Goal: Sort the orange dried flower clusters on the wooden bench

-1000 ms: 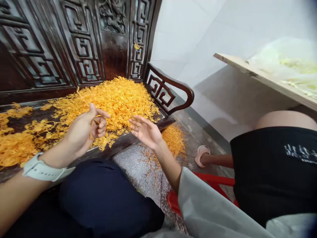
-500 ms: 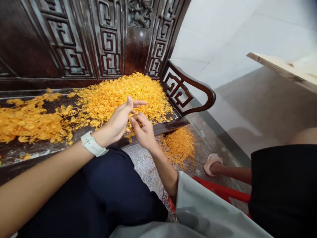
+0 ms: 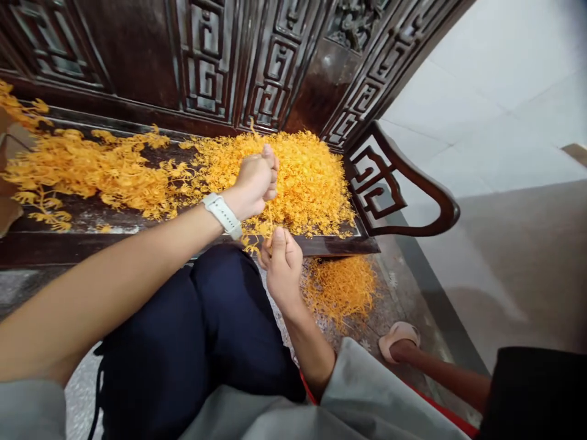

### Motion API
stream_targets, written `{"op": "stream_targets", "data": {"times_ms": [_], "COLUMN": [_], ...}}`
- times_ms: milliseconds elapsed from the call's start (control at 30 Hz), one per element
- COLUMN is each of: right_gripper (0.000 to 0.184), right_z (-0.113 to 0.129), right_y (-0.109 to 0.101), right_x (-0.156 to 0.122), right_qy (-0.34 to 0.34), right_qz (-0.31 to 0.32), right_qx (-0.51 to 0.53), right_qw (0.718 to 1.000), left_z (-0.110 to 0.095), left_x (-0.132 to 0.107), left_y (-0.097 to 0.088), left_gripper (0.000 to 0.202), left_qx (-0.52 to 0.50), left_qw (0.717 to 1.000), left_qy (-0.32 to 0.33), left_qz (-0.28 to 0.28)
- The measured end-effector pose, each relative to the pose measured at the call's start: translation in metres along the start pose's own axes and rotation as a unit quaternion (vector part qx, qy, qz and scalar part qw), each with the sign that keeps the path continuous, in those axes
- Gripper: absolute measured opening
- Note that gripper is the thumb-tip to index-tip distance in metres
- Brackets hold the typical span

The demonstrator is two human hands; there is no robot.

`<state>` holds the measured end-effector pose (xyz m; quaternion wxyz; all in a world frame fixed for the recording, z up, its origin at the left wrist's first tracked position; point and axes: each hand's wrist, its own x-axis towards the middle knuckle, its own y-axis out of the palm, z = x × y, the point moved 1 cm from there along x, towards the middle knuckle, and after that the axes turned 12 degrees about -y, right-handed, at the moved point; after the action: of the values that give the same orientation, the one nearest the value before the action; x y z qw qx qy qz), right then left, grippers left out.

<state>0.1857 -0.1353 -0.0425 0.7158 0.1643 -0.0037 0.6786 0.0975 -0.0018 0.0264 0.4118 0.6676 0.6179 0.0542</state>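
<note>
My left hand (image 3: 257, 180), with a white watch (image 3: 223, 214) on the wrist, is closed into a fist over the heap of orange-yellow plastic sprigs (image 3: 302, 177) on the dark carved wooden bench (image 3: 321, 245). A thin orange sprig (image 3: 270, 219) runs from that fist down to my right hand (image 3: 282, 269), which pinches its lower end just in front of the bench edge. Both hands grip the same sprig, one above the other.
Longer orange branches (image 3: 82, 168) lie along the bench to the left. A smaller pile of sprigs (image 3: 342, 287) sits on the speckled floor below the carved armrest (image 3: 403, 189). Another person's leg and pink slipper (image 3: 398, 335) are at the lower right, by a red stool (image 3: 440, 409).
My open hands came together over the heap, closed on a sprig, then drew apart, left up and right down. The view swung to the right and down.
</note>
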Motion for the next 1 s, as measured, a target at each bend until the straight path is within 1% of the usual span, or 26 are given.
{"op": "stream_targets", "data": {"times_ms": [67, 167, 233, 267, 300, 333, 400, 433, 467, 500, 567, 600, 633, 667, 700, 733, 767, 800, 833, 867, 900, 933, 1000], "right_gripper": [0.058, 0.059, 0.06, 0.06, 0.06, 0.059, 0.055, 0.052, 0.049, 0.045, 0.036, 0.028, 0.018, 0.017, 0.034, 0.054, 0.07, 0.077, 0.075, 0.066, 0.058, 0.054, 0.057], "right_z": [0.003, 0.006, 0.008, 0.008, 0.008, 0.007, 0.005, 0.003, 0.002, 0.001, 0.004, 0.007, 0.01, 0.012, 0.013, 0.012, 0.008, 0.003, -0.004, -0.011, -0.019, -0.026, -0.038], "right_y": [0.004, 0.005, 0.007, 0.008, 0.009, 0.011, 0.012, 0.011, 0.009, 0.006, -0.002, -0.006, -0.008, -0.009, -0.009, -0.007, -0.005, -0.001, 0.003, 0.007, 0.011, 0.013, 0.016], "right_x": [-0.007, -0.015, -0.028, -0.039, -0.052, -0.066, -0.09, -0.096, -0.095, -0.087, -0.055, -0.033, -0.01, 0.012, 0.033, 0.051, 0.066, 0.077, 0.084, 0.089, 0.091, 0.091, 0.087], "right_qy": [0.031, 0.081, 0.11, 0.116, 0.114, 0.102, 0.041, 0.003, -0.035, -0.072, -0.155, -0.199, -0.24, -0.273, -0.29, -0.288, -0.269, -0.234, -0.188, -0.137, -0.09, -0.056, -0.02], "right_qz": [-0.017, -0.026, -0.024, -0.01, 0.027, 0.089, 0.24, 0.295, 0.315, 0.293, 0.179, 0.119, 0.072, 0.041, 0.027, 0.029, 0.042, 0.067, 0.094, 0.11, 0.106, 0.081, 0.011], "right_qx": [0.04, 0.077, 0.092, 0.095, 0.095, 0.09, 0.061, 0.038, 0.011, -0.02, -0.093, -0.139, -0.192, -0.244, -0.288, -0.316, -0.32, -0.294, -0.246, -0.187, -0.128, -0.08, -0.025], "right_qw": [0.999, 0.993, 0.989, 0.989, 0.989, 0.987, 0.968, 0.955, 0.949, 0.953, 0.967, 0.963, 0.949, 0.93, 0.912, 0.903, 0.908, 0.924, 0.946, 0.967, 0.982, 0.992, 0.999], "left_z": [0.007, 0.015, 0.01, 0.003, -0.007, -0.019, -0.044, -0.054, -0.062, -0.067, -0.068, -0.066, -0.063, -0.06, -0.057, -0.055, -0.053, -0.052, -0.05, -0.049, -0.049, -0.048, -0.046], "left_x": [-0.007, -0.012, -0.009, -0.006, -0.001, 0.004, 0.013, 0.016, 0.018, 0.018, 0.016, 0.014, 0.011, 0.008, 0.006, 0.003, 0.001, 0.0, -0.002, -0.003, -0.004, -0.004, -0.004], "left_y": [0.005, 0.01, 0.009, 0.006, 0.001, -0.005, -0.022, -0.03, -0.038, -0.045, -0.053, -0.054, -0.053, -0.051, -0.047, -0.043, -0.04, -0.036, -0.034, -0.033, -0.032, -0.032, -0.035], "left_gripper": [0.046, 0.047, 0.048, 0.048, 0.047, 0.047, 0.048, 0.048, 0.047, 0.047, 0.047, 0.048, 0.048, 0.048, 0.047, 0.047, 0.047, 0.047, 0.047, 0.047, 0.047, 0.046, 0.047], "left_qx": [0.011, 0.029, 0.03, 0.018, -0.005, -0.037, -0.108, -0.133, -0.145, -0.151, -0.151, -0.148, -0.144, -0.138, -0.129, -0.118, -0.107, -0.096, -0.086, -0.076, -0.066, -0.056, -0.042], "left_qw": [1.0, 0.999, 0.998, 0.998, 0.998, 0.996, 0.986, 0.982, 0.98, 0.98, 0.981, 0.983, 0.984, 0.986, 0.988, 0.99, 0.992, 0.993, 0.994, 0.995, 0.996, 0.996, 0.995], "left_qy": [0.002, 0.002, 0.008, 0.021, 0.04, 0.064, 0.104, 0.114, 0.119, 0.119, 0.11, 0.104, 0.098, 0.092, 0.086, 0.078, 0.07, 0.062, 0.058, 0.057, 0.06, 0.067, 0.084], "left_qz": [-0.016, -0.044, -0.048, -0.048, -0.051, -0.057, -0.076, -0.075, -0.065, -0.059, -0.046, -0.04, -0.032, -0.021, -0.01, 0.001, 0.01, 0.018, 0.023, 0.027, 0.029, 0.028, 0.017]}}
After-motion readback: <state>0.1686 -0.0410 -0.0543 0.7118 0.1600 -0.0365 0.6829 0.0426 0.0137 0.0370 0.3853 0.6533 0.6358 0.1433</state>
